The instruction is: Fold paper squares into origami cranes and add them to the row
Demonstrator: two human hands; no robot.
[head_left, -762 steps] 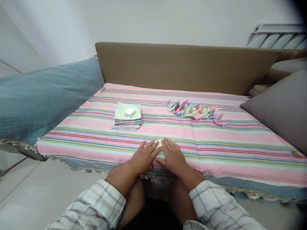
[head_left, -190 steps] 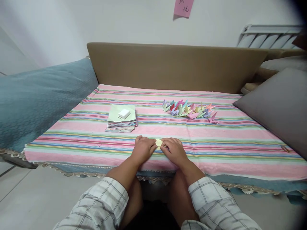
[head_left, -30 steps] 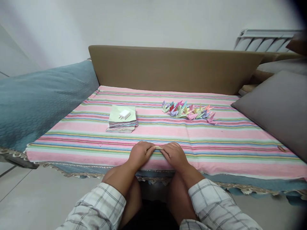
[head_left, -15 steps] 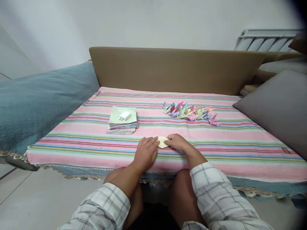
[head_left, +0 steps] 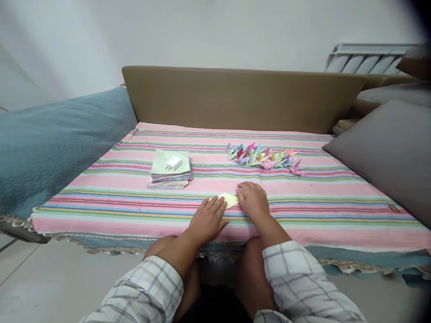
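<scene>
A small pale yellow folded paper (head_left: 228,199) lies on the striped pink cloth (head_left: 323,197) near its front edge. My left hand (head_left: 207,220) rests flat beside it, fingers stretched out, fingertips touching the paper's near left edge. My right hand (head_left: 252,201) has curled fingers pressed down on the paper's right end. Farther back lie several coloured paper cranes (head_left: 262,157). A stack of paper squares (head_left: 170,170) sits at the left with a white charger plug (head_left: 174,163) on top.
A tan headboard (head_left: 242,96) stands along the back of the cloth. A teal blanket (head_left: 50,143) lies to the left and a grey cushion (head_left: 387,152) to the right. A white radiator (head_left: 367,56) hangs on the far wall.
The paper has moved from the cloth's front edge a little farther onto it and now lies flat. My left hand has spread flat; my right hand has shifted onto the paper's right end.
</scene>
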